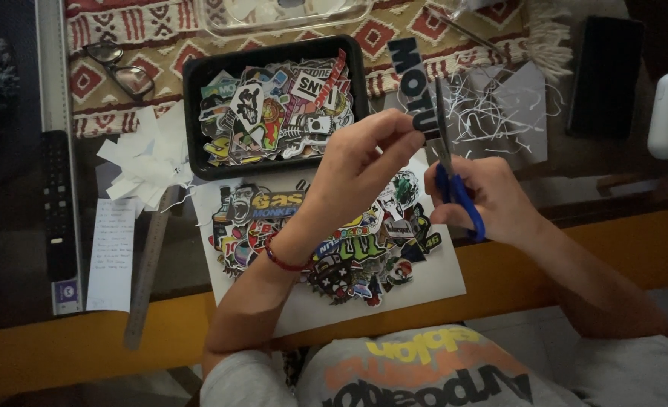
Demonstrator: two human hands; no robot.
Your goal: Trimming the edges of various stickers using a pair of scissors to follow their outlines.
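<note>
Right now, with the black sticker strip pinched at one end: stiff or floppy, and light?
The sticker strip is probably fairly stiff: it stands straight up from the left hand without drooping. Likely very light, since a fingertip pinch holds it. Thin enough to cut, as the scissors in the right hand are at it.

Left arm: bare, I see it rising from the lower middle of view, forearm angled up and to the right. A red band circles the wrist. Left hand (364, 162): palm turned down, fingers bunched, thumb and forefinger pinched together at the tips on the right. Right arm: bare, entering from the lower right, forearm angled up and to the left. Right hand (485, 197): curled closed, knuckles up, thumb side facing the left hand. The two hands sit near each other, not touching.
</note>
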